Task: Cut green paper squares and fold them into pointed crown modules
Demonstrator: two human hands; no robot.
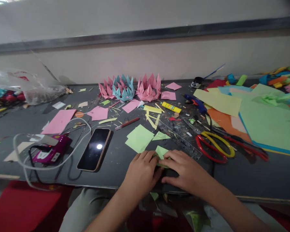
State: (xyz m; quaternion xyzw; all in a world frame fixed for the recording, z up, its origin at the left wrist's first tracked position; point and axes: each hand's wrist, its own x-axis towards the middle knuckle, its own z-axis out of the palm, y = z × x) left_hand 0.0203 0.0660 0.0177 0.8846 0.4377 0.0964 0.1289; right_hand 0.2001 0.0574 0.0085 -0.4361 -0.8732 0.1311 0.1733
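Note:
Both my hands rest at the near edge of the dark table, pressing down on a small light green paper piece. My left hand has its fingers curled onto the paper's left side. My right hand lies over its right side with fingers bent down on it. Just beyond lie several loose green paper squares and a clear plastic ruler.
A phone lies face up to the left, beside a magenta device with white cable. Red and yellow scissors, a yellow glue stick, a blue glue gun, folded pink and blue paper crowns and coloured sheets surround the hands.

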